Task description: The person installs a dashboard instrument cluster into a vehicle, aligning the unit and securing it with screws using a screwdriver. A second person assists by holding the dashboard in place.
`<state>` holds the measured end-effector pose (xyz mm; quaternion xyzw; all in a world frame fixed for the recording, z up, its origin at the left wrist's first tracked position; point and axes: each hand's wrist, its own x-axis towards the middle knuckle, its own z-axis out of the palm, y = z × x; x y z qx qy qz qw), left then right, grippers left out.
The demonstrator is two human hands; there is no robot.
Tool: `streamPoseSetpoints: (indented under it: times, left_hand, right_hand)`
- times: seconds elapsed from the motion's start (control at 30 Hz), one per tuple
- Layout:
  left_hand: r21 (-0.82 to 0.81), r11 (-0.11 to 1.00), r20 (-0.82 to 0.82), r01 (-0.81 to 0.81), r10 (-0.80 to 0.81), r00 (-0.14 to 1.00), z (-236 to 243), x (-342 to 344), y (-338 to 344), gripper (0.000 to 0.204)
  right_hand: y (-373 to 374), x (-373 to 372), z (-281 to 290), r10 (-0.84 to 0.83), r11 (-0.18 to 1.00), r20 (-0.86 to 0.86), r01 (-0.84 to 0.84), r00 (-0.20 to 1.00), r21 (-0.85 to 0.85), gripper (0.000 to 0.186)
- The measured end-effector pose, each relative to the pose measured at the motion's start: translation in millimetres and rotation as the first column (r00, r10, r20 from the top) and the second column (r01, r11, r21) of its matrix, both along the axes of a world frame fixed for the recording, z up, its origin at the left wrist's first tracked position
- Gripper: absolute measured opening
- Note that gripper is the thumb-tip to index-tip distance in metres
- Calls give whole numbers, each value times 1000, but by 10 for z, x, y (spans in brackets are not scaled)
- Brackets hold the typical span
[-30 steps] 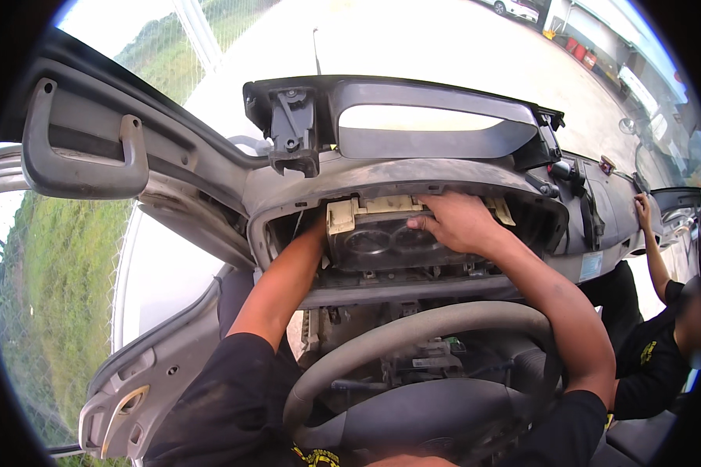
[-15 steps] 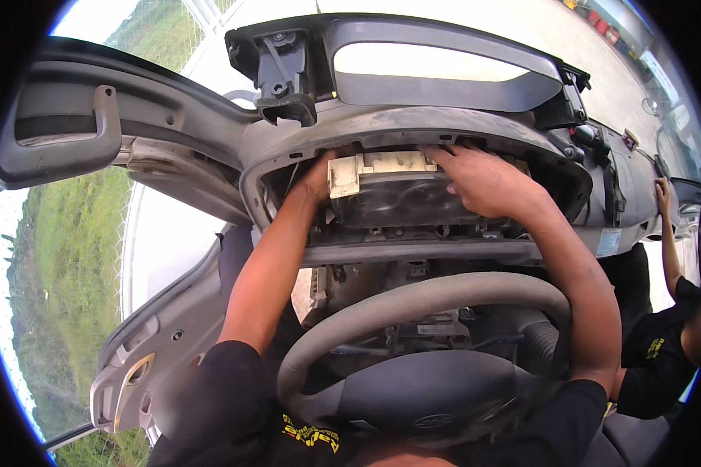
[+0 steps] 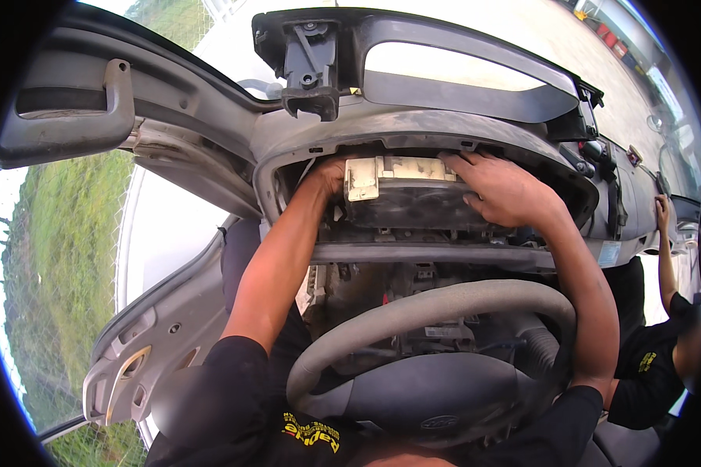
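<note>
An instrument cluster (image 3: 413, 205) with a dark front and a dirty cream housing sits tilted in the dashboard opening (image 3: 269, 183), its cream top edge turned up toward me. My left hand (image 3: 332, 176) is at the cluster's left end, with its fingers mostly hidden behind the housing. Over the right end lies my right hand (image 3: 509, 190), fingers curled over the top edge and thumb at the front. Whatever lies behind the cluster cannot be seen.
Between my arms is the steering wheel (image 3: 436, 300), below the opening. A removed dark trim frame (image 3: 467, 97) rests on the dashboard top. The door (image 3: 144, 358) stands open at left. A co-worker (image 3: 653, 366) at far right has a hand on the dashboard.
The view has shifted slightly, so the dashboard appears a little further right. Both hands stay at the ends of the cluster; the right fingers look more closed over its top edge.
</note>
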<state>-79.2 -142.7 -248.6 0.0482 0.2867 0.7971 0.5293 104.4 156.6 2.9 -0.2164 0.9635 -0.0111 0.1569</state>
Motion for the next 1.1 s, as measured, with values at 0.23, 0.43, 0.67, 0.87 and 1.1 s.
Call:
streamPoseSetpoints:
  times: [0.23, 0.43, 0.67, 0.87, 1.1]
  left_hand:
    - [-52, 996, -93, -71, 66, 993, -268, -104, -47, 27]
    - [-560, 675, -293, -480, 381, 877, 956, 796, 321, 34]
    - [-336, 540, -392, -772, 665, 636, 940, 1252, 105, 37]
    - [-243, 674, -186, -697, 673, 716, 791, 1285, 130, 35]
    - [-404, 657, -129, -636, 647, 751, 1018, 1366, -196, 41]
  right_hand:
    - [-104, -71, 95, 10, 999, 66, -8, 998, -40, 71]
    - [47, -66, 4, -42, 983, 71, 54, 997, -173, 67]
    - [-127, -124, -31, -151, 969, 119, 171, 981, -180, 73]
    - [-192, 3, 111, -245, 966, 72, 237, 967, 101, 75]
    - [-473, -133, 112, -333, 943, 137, 325, 933, 77, 88]
